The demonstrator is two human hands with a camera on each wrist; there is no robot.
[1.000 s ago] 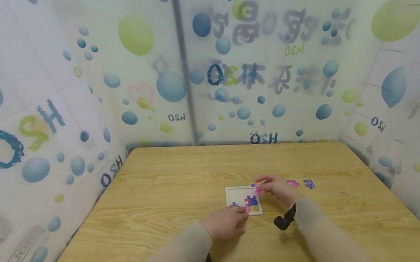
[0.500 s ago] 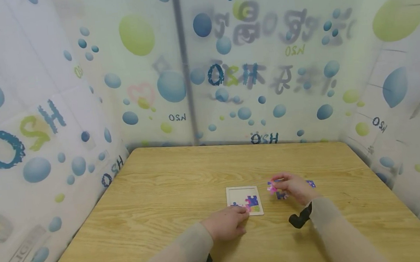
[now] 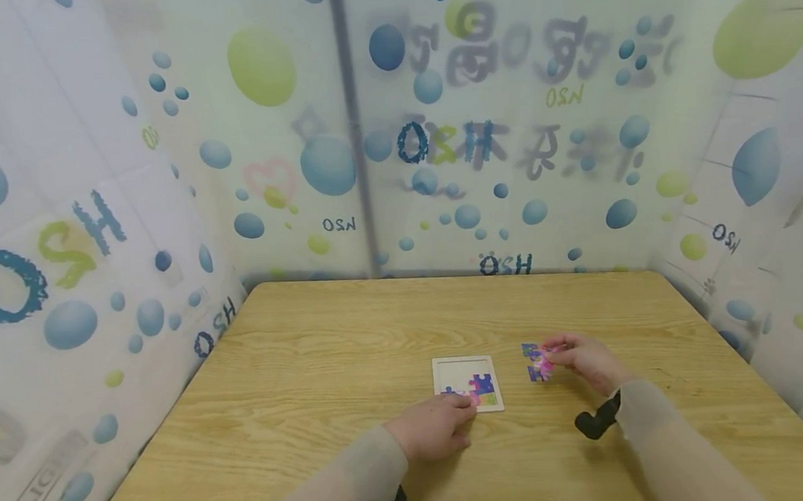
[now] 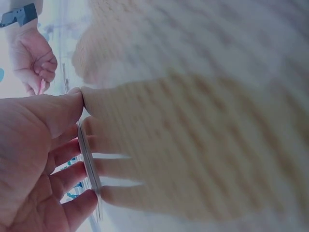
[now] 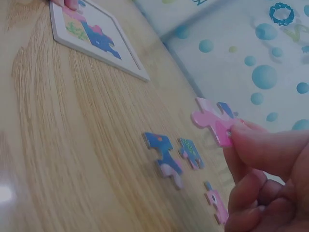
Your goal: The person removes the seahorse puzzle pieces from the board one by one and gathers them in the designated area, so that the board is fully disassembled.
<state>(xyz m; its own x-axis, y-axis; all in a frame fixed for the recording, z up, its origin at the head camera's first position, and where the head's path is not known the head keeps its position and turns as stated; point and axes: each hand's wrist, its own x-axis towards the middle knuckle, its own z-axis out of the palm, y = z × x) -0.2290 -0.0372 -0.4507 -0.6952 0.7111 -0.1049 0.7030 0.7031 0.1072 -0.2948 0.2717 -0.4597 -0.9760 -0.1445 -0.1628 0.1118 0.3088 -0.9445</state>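
My left hand (image 3: 433,427) rests on the near edge of a white puzzle tray (image 3: 499,396), fingers on the rim and thumb lower at the side. Several joined pieces (image 3: 483,384), blue, pink and green, fill the near part of the tray; my fingers hide some of them. To the right, my right hand (image 3: 589,360) pinches a pink puzzle piece (image 5: 215,121) with a blue corner between thumb and forefinger, raised above the table. Below it in the right wrist view lie a blue-and-pink piece (image 5: 161,152), a blue-green piece (image 5: 191,152) and a pink piece (image 5: 217,205).
The wooden table (image 3: 310,352) stretches out around the tray on all sides. Pale curtains (image 3: 282,173) printed with blue and green drops enclose its back and both sides. A black wrist strap mount (image 3: 597,419) sits at the right wrist.
The right hand has moved rightward, away from the tray, carrying the pink puzzle piece over the loose pieces. My left hand has stayed on the tray's edge.
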